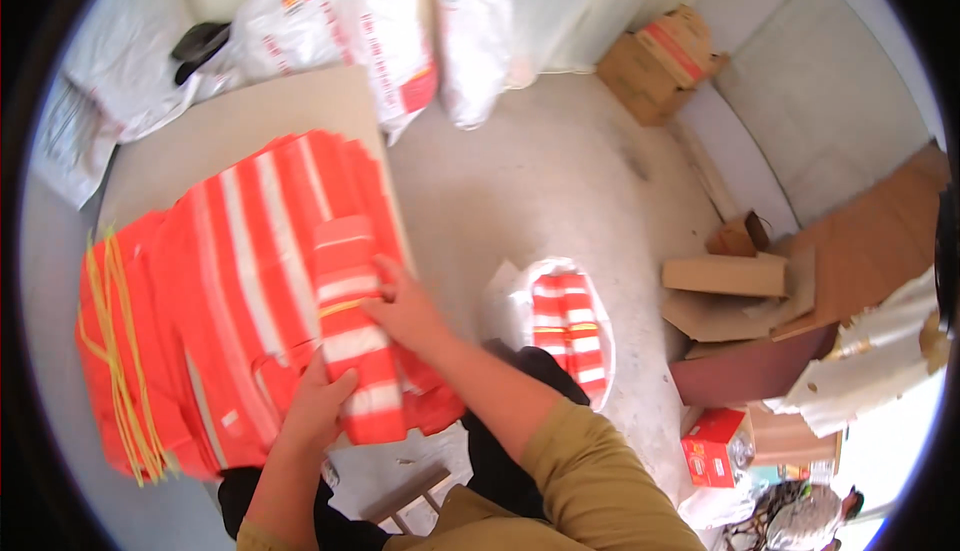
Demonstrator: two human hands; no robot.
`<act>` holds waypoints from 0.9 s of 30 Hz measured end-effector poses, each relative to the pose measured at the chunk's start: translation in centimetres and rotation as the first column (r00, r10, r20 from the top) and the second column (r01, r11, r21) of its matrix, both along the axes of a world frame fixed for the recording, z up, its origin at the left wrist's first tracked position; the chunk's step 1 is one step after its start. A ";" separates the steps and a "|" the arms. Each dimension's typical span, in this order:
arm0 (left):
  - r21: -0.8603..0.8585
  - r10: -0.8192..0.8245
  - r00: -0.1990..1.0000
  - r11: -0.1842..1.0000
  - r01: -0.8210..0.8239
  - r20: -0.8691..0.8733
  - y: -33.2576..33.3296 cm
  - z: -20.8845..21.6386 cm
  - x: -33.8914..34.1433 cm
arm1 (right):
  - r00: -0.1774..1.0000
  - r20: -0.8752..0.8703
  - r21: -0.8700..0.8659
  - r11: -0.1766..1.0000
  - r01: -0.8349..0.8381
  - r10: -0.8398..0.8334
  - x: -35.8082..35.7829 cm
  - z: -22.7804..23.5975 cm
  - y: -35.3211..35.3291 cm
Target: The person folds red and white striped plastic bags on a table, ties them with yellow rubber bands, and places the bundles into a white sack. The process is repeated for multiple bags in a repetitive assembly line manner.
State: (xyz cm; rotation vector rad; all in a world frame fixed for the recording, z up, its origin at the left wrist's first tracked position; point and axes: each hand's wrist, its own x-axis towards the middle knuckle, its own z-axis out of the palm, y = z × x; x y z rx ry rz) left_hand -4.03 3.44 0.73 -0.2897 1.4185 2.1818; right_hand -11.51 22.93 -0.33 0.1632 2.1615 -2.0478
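A long folded bundle of red vest fabric with pale stripes (360,371) lies in front of me, with a thin yellow string across its middle. My left hand (318,406) grips its lower left edge, thumb on top. My right hand (405,313) holds the right side near the string, fingers partly hidden by the bundle. Beneath and to the left spreads a pile of the same red striped vests (215,271). Loose yellow strings (120,361) are draped over the pile's left end.
Under the pile is a cardboard-topped table (250,106). An open white sack (607,301) on the floor to my right contains similar tied bundles. Full white sacks (380,36) line the back wall. Cardboard boxes (655,66) stand at far right, with flattened cardboard (860,241) nearer. A wooden stool (410,496) is below me.
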 end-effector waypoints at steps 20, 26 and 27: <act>-0.059 -0.014 0.998 0.998 0.018 0.058 0.9 1.3 0.6 | 0.998 0.050 0.078 0.996 0.043 -0.047 -0.1 0.6 0.5; 0.014 0.053 0.998 0.998 -0.054 0.028 1.5 1.7 0.7 | 0.997 0.048 -0.097 0.994 -0.049 0.054 2.7 2.4 -0.6; 0.026 0.065 0.998 0.998 -0.065 0.019 1.6 1.9 0.7 | 0.997 0.025 -0.079 0.994 -0.075 0.077 3.5 2.7 -0.9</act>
